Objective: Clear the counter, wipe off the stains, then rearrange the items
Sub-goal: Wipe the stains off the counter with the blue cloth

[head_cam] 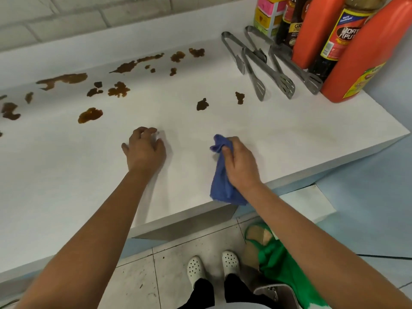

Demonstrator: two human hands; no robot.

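A white counter point(289, 130) carries several brown stains point(90, 115) across its back and left, with two small ones point(202, 104) nearer the middle. My right hand point(239, 162) grips a blue cloth point(220, 175) that hangs down over the counter's front edge. My left hand point(145, 148) rests on the counter with fingers spread and curled, holding nothing. Three metal tongs point(265, 65) lie at the back right beside orange bottles point(361, 63), a dark jar point(341, 34) and a dark bottle point(289, 25).
A stack of pink and yellow boxes point(267, 12) stands at the back right corner against the white brick wall point(66, 14). Below the counter lie a tiled floor point(178, 253), a green bag point(278, 264) and my white shoes point(196, 268).
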